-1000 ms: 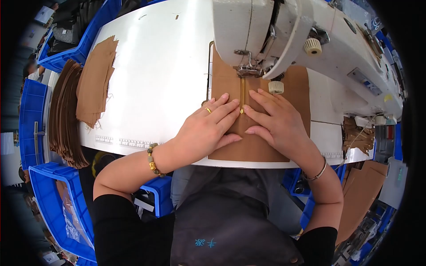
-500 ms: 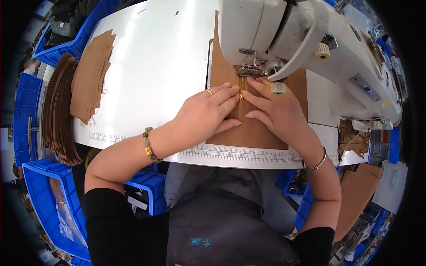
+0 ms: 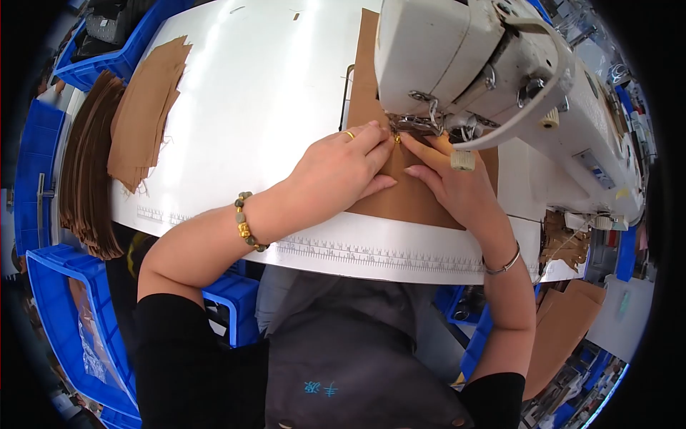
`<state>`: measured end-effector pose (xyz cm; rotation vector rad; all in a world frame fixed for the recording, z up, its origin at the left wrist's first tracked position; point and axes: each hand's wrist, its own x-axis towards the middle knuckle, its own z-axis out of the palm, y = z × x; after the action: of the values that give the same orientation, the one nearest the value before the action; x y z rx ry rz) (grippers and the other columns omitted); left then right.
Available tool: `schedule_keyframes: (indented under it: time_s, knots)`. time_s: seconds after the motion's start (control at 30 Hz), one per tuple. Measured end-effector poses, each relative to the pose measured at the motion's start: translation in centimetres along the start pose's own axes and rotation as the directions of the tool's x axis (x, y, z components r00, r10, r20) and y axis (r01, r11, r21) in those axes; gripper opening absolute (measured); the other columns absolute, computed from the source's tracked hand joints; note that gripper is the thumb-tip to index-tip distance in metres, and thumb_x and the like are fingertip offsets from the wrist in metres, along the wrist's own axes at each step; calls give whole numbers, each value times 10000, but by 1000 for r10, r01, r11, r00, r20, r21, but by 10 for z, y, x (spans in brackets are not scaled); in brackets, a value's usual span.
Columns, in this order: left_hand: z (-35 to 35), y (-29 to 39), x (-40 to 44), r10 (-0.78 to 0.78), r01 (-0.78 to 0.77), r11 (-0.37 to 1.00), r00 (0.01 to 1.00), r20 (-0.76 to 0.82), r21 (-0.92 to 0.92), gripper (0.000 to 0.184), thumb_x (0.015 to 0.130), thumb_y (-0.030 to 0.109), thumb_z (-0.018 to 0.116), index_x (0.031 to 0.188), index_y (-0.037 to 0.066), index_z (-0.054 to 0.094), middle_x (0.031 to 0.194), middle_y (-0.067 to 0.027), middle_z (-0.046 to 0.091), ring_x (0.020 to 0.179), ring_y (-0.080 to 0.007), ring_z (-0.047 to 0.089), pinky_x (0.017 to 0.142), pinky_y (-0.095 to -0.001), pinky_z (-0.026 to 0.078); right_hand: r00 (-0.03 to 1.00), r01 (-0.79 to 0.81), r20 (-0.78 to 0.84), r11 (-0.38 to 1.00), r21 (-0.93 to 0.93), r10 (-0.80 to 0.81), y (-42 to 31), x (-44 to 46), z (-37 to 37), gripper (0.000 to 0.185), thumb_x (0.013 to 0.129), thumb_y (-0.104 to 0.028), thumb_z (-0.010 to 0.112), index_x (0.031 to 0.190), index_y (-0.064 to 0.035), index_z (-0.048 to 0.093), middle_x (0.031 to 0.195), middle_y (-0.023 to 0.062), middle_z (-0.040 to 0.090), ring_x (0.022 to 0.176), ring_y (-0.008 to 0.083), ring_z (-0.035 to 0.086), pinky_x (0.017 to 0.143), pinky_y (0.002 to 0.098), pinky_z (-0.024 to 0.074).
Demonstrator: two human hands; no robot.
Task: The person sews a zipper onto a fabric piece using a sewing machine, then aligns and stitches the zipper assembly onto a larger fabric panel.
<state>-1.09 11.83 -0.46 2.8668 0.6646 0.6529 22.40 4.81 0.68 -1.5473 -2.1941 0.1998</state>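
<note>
A brown fabric panel [image 3: 407,200] lies flat on the white table under the head of a sewing machine [image 3: 421,57]. Just in front of the presser foot [image 3: 418,124], a small gold-coloured metal piece [image 3: 397,139], which looks like a zipper slider, sits on the panel. My left hand [image 3: 350,168] presses the fabric to the left of this piece, its fingers stretched toward the foot. On the other side, my right hand [image 3: 457,179] rests with spread fingers on the panel, index fingertip close to the gold piece. Part of the right hand is hidden behind a machine knob.
Brown fabric pieces [image 3: 146,114] are stacked at the table's left, beside a bundle of darker brown strips [image 3: 89,171]. A printed ruler [image 3: 371,259] runs along the front edge. Blue bins [image 3: 78,307] stand around the table. Brown scraps [image 3: 564,239] lie at the right.
The fabric panel has slid away from me under the machine, and the gold piece is now closer to the presser foot. Both hands have moved forward with it. The camera view has shifted slightly.
</note>
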Motion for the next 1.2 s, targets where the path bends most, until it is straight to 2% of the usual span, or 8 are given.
schedule_keyframes:
  time_s: [0.43, 0.5, 0.53, 0.63, 0.73, 0.8, 0.9, 1.2]
  knots:
    - [-2, -2, 0, 17, -17, 1000, 1000, -26, -3, 579, 912, 377, 752, 1322, -22, 658, 1335, -133, 615, 1004, -279, 698, 885, -353, 583, 998, -14, -58, 990, 141, 22, 2, -2, 5, 366, 900, -186, 796, 1257, -115, 760, 1149, 91, 765, 1081, 301, 694, 1015, 442, 516]
    - [-9, 1, -2, 15, -12, 999, 996, 89, -38, 619, 866, 407, 777, 1312, -10, 672, 1318, -122, 630, 1069, -286, 698, 911, -353, 583, 987, -128, -21, 846, 517, 161, -10, 1, -3, 305, 925, -102, 769, 1230, -84, 770, 1120, 89, 785, 1074, 246, 713, 965, 394, 543]
    - [-9, 1, -2, 17, -13, 999, 996, 92, -38, 619, 866, 407, 777, 1312, -10, 672, 1318, -122, 630, 1069, -286, 698, 911, -353, 583, 986, -129, -21, 845, 519, 163, -2, -4, 1, 305, 925, -102, 769, 1230, -84, 770, 1120, 89, 785, 1074, 246, 713, 965, 394, 543]
    - [-9, 1, -4, 59, -58, 998, 998, 32, -25, 645, 823, 433, 794, 1294, 4, 688, 1285, -111, 653, 1156, -295, 686, 939, -354, 580, 903, -242, 88, 327, 914, 421, 19, -15, 8, 281, 935, -70, 750, 1214, -50, 769, 1107, 81, 796, 1076, 198, 712, 934, 371, 553]
    - [-12, 4, -4, 59, -58, 998, 998, 39, -26, 658, 800, 452, 802, 1276, 10, 699, 1251, -109, 671, 1203, -294, 676, 962, -357, 575, 922, -307, 123, 498, 811, 367, 5, -12, -1, 419, 894, -145, 821, 1295, -69, 727, 1254, 122, 751, 1204, 244, 707, 1057, 358, 513]
    - [-11, 5, -5, 51, -50, 999, 998, 32, -20, 673, 785, 461, 809, 1271, 9, 700, 1250, -111, 674, 1217, -292, 673, 981, -366, 569, 992, -122, -30, 985, 125, 126, -10, -12, -4, 486, 896, -237, 818, 1335, -67, 698, 1333, 135, 714, 1275, 290, 669, 1058, 382, 519]
    - [-12, 5, -5, 49, -49, 999, 998, 50, 8, 679, 773, 473, 811, 1259, 10, 707, 1258, -114, 676, 1211, -289, 677, 994, -367, 562, 999, 23, 36, 994, -106, -20, -21, -14, 1, 562, 883, -336, 800, 1367, -78, 677, 1414, 125, 662, 1355, 327, 600, 1051, 405, 526]
    - [-11, 2, 1, 40, -41, 998, 999, 28, 45, 689, 773, 507, 802, 1264, 30, 721, 1285, -102, 679, 1195, -272, 684, 1045, -416, 537, 1000, -12, 14, 996, -91, 13, -15, -12, 5, 580, 879, -364, 788, 1383, -99, 679, 1429, 115, 649, 1351, 352, 587, 1068, 453, 499]
